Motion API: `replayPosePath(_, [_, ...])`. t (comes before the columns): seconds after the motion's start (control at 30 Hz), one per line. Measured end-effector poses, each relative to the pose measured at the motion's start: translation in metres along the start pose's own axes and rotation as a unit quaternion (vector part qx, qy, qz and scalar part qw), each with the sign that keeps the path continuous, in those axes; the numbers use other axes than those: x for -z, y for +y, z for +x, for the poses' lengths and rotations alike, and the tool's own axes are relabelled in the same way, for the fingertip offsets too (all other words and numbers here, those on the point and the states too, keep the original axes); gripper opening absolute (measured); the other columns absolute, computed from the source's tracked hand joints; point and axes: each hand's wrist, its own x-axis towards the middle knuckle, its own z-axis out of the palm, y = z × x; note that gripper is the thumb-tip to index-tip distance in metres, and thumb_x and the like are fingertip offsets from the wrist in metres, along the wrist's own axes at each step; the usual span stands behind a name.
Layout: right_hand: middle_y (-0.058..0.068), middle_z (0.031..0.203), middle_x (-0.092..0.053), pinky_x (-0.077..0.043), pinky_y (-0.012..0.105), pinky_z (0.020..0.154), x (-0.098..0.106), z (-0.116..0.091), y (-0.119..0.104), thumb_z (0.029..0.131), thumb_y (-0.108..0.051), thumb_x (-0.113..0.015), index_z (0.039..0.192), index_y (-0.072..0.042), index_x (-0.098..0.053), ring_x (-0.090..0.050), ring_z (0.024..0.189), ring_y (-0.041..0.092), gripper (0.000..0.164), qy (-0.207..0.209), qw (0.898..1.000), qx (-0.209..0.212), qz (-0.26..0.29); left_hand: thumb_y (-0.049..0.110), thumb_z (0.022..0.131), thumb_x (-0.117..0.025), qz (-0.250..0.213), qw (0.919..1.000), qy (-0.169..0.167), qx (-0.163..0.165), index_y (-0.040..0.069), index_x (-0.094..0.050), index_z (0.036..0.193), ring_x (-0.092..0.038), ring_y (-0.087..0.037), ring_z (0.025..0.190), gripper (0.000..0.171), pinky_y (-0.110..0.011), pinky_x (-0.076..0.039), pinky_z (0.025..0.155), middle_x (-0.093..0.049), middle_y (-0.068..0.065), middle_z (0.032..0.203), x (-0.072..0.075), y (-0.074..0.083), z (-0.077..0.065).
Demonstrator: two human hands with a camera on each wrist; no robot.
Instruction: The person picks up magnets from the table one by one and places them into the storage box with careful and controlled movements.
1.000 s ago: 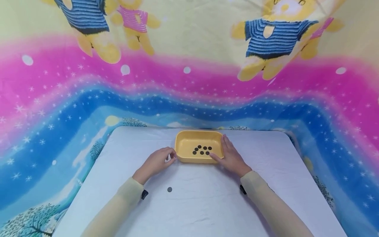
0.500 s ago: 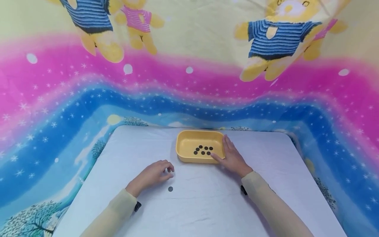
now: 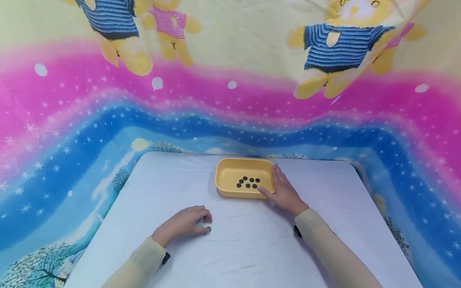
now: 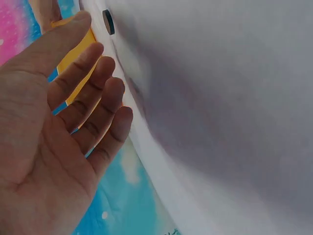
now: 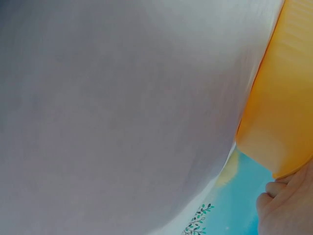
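In the head view, a shallow yellow rectangular box (image 3: 225,193) stands at the back middle of the white table, with several small dark round discs (image 3: 247,185) lying flat inside. My right hand (image 3: 286,196) holds the box's right end, thumb over the rim and fingers along the outer wall; the right wrist view shows curled fingers (image 5: 271,196) at the box's edge. One more dark disc (image 3: 209,229) is on the cloth, right at my left thumb's tip. My left hand (image 3: 187,222) hovers low there, fingers loosely bent. The left wrist view shows the disc (image 4: 108,22) just beyond the thumb, apart from it.
A white cloth covers the table (image 3: 245,248). Behind and beside it hangs a patterned curtain (image 3: 230,104) with bears and snowflakes, meeting the table's back edge close behind the box.
My left hand has moved from the box's left end toward the front of the table, reaching the lone disc. The right hand has stayed at the box.
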Motion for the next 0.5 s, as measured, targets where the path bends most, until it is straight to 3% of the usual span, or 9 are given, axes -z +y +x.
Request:
replayPosePath(0.2, [0.005, 0.167, 0.012, -0.014, 0.053, 0.124, 0.0001, -0.0004, -0.0004, 0.089, -0.079, -0.046, 0.161, -0.007, 0.001, -0.003, 0.155, 0.032, 0.112, 0.002, 1.000, 0.002, 0.002, 0.039, 0.088, -0.077, 0.006, 0.9999, -0.008, -0.005, 0.030, -0.068, 0.106, -0.055, -0.004, 0.086, 0.023, -0.027, -0.050, 0.080, -0.058, 0.015, 0.096, -0.0043, -0.0015, -0.0016])
replayPosePath(0.5, [0.008, 0.168, 0.009, -0.014, 0.053, 0.124, -0.0003, 0.0003, 0.0003, 0.088, -0.080, -0.044, 0.161, -0.007, 0.002, -0.001, 0.155, 0.029, 0.113, 0.001, 1.000, 0.000, 0.000, 0.035, 0.088, -0.078, 0.014, 0.9996, 0.008, -0.023, 0.029, -0.067, 0.102, -0.056, -0.004, 0.084, 0.019, -0.026, -0.051, 0.077, -0.058, 0.015, 0.096, -0.0088, -0.0039, -0.0035])
